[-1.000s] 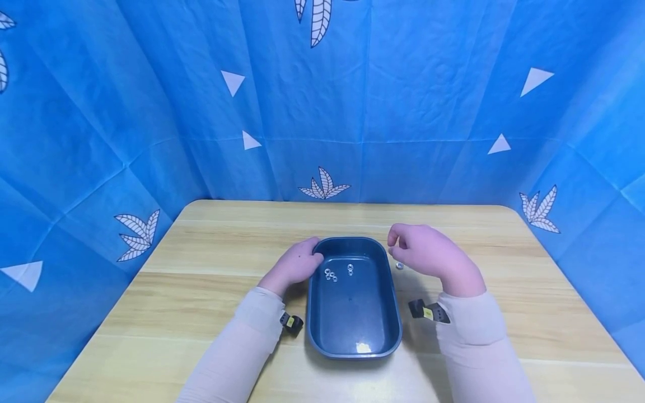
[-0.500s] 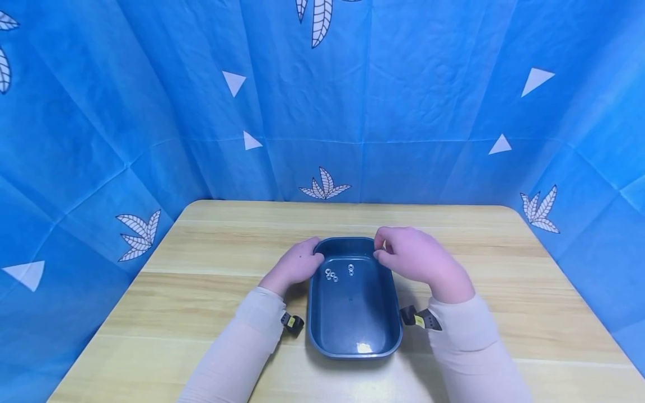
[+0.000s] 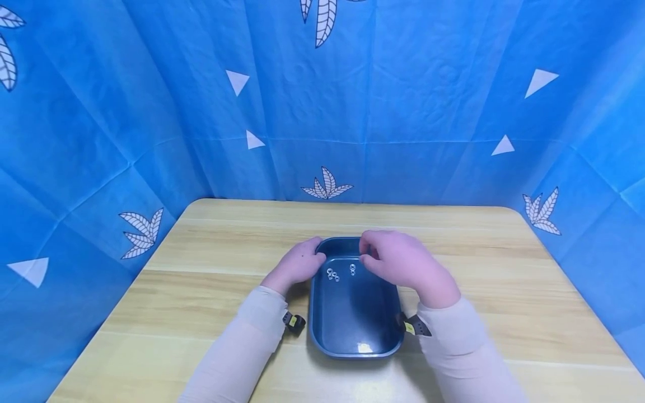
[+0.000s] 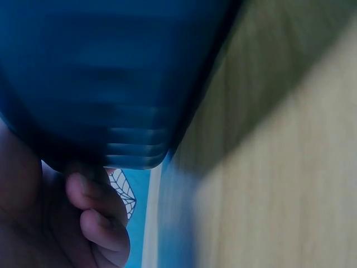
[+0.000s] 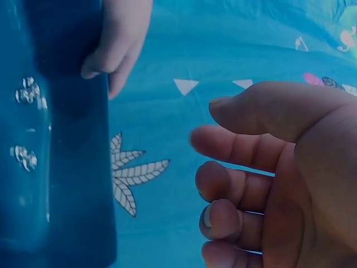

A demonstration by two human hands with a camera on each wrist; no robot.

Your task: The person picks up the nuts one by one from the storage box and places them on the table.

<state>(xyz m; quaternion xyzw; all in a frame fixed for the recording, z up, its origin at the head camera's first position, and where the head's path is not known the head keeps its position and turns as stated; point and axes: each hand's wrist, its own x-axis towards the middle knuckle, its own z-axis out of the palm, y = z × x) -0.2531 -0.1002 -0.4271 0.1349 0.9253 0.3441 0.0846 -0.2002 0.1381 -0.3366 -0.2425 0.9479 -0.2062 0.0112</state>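
Observation:
A dark blue rectangular tray (image 3: 347, 319) stands on the table. Its far left rim is gripped by my left hand (image 3: 298, 263), thumb over the edge and fingers outside. In the left wrist view the fingers (image 4: 103, 226) curl by the end of the tray (image 4: 83, 61). My right hand (image 3: 403, 266) is over the tray's far right part. The right wrist view shows its fingers (image 5: 220, 220) loosely curled, thumb close above the forefinger; whether something tiny lies between them is hidden. Several small shiny ring-shaped pieces (image 3: 330, 271) lie in two clusters inside the tray.
The light wooden table (image 3: 221, 240) extends around the tray. Blue cloth (image 3: 433, 112) with leaf and triangle prints hangs behind and at both sides. Each wrist carries a small black camera; the left wrist camera (image 3: 296, 323) sits beside the tray.
My right hand has moved left, from the table beside the tray to over its far right part. A loose shiny piece seen beneath it earlier is out of sight. My left hand stays put.

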